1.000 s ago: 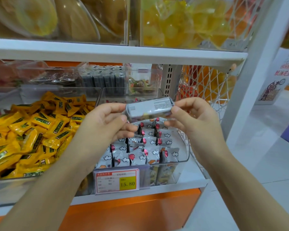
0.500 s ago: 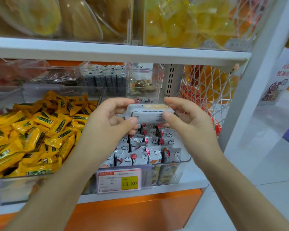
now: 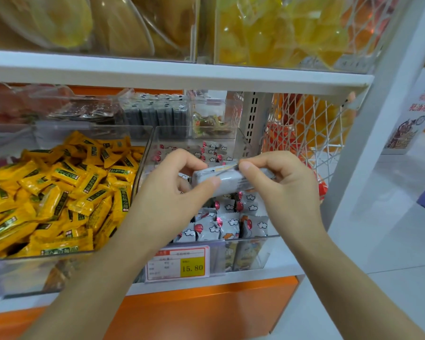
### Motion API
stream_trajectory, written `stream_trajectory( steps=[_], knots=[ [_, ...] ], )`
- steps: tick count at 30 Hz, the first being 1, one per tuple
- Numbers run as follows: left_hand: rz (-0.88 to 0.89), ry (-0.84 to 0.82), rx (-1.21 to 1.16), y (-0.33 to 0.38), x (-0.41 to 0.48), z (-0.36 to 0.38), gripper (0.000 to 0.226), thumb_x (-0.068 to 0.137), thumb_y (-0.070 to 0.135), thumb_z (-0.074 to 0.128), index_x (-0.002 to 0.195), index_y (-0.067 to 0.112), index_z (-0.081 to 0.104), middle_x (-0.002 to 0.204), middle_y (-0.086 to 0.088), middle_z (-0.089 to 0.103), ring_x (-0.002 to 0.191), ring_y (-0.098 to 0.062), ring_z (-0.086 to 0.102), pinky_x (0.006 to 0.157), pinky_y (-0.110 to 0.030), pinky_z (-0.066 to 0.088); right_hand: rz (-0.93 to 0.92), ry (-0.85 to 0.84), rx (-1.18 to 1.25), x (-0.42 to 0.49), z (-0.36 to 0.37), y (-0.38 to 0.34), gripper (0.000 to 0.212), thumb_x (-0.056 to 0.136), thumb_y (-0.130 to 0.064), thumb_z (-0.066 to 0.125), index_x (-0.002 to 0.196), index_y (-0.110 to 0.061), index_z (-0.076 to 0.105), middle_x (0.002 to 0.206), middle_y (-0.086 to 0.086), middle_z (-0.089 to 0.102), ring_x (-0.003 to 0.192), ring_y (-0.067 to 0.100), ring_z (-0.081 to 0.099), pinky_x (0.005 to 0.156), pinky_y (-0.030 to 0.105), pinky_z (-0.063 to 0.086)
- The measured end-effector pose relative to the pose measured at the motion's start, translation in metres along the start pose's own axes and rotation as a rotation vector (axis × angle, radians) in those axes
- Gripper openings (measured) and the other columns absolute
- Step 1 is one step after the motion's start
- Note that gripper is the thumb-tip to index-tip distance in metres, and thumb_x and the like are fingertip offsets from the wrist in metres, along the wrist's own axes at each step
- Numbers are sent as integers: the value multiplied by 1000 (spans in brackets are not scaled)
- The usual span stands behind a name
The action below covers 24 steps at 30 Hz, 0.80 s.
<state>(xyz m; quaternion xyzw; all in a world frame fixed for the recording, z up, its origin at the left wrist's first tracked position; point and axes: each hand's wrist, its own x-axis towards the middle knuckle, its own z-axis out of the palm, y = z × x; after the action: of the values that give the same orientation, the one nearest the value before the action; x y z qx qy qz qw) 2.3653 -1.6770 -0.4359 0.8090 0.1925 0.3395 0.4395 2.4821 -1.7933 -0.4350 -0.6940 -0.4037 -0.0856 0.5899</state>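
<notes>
A small grey snack packet is held between both hands, just above a clear bin of similar grey packets with cloud prints. My left hand pinches its left end with thumb and fingers. My right hand pinches its right end, the thumb on top. The packet lies roughly level, tilted slightly down to the right.
A clear bin of yellow packets stands to the left. A price tag reading 15.80 hangs on the front of the grey-packet bin. White shelf above holds bins of yellow dried fruit. A white wire basket is at the right.
Both hands have lowered the packet toward the bin and turned it, so its printed label no longer faces me.
</notes>
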Motion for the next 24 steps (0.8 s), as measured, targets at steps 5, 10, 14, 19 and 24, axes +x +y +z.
stream_trajectory(
  steps=[5, 10, 14, 19, 24],
  knots=[
    [-36, 80, -104, 2, 4, -1, 13, 81, 29, 64, 75, 18, 61, 68, 4, 63, 50, -14, 63, 46, -25, 53, 29, -32, 9, -3, 2, -6, 18, 82, -21, 68, 72, -36, 65, 86, -6, 64, 85, 0, 55, 74, 8, 40],
    [-57, 125, -115, 1, 6, 1, 18, 83, 27, 63, 74, 12, 59, 65, 2, 62, 44, -15, 61, 42, -23, 50, 48, -40, 49, -3, 4, -6, 17, 81, -23, 68, 72, -36, 66, 85, -8, 64, 84, -1, 55, 76, 14, 43],
    [-82, 136, -140, -2, 8, -1, 22, 87, 28, 59, 75, 10, 57, 62, -3, 62, 43, -17, 61, 40, -25, 50, 113, -77, 187, 0, 4, -3, 18, 86, -18, 64, 96, -33, 69, 98, -4, 65, 93, 10, 62, 80, 29, 53],
    [-202, 85, -299, -8, 11, -1, 26, 93, 33, 48, 89, 12, 61, 72, -4, 66, 48, -14, 61, 44, -24, 52, 147, -148, 273, 2, 4, 4, 44, 85, -9, 65, 124, -27, 57, 112, -7, 65, 103, 9, 62, 80, 31, 57],
    [-158, -65, -124, -14, 12, 0, 12, 92, 27, 51, 98, 37, 58, 56, 10, 62, 48, -3, 52, 49, -22, 46, 67, -153, 174, 7, 3, 8, 44, 88, -4, 60, 127, -24, 56, 116, -8, 65, 93, 2, 63, 75, 24, 57]
  ],
)
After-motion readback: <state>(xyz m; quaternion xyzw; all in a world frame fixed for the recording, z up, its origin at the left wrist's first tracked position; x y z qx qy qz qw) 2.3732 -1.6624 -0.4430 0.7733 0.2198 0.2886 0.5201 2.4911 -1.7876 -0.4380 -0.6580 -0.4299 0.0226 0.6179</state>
